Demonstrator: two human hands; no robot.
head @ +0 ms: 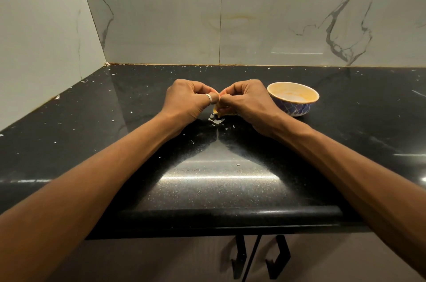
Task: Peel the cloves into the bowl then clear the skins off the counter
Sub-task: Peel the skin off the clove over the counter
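The left hand [187, 103] and the right hand [247, 103] meet knuckle to knuckle above the middle of the table [207, 180], both with fingers curled in tight. Their fingertips come together on the clove [216, 110], and both pinch it. Only a small yellowish bit shows below the fingers; the rest is hidden behind them. A silver ring [208, 98] sits on a digit of the left hand, right beside the point where the two hands touch. Both forearms reach in from the near corners and converge toward the hands.

Just under the hands, on the dark surface, lies a little heap of whitish skins [216, 120] — a few more pale scraps are scattered near it and farther out across the table.

The bowl [294, 110] stands upright just to the right of the right hand, close to it but not touching. It is blue-patterned outside, with a pale inside tinted orange. What it holds cannot be made out from this angle.

The table is black, speckled and glossy, with a rounded front edge. Behind and to the left rises a white marble wall [253, 23] with grey veins. Below the front edge two black cabinet handles [239, 258] show.
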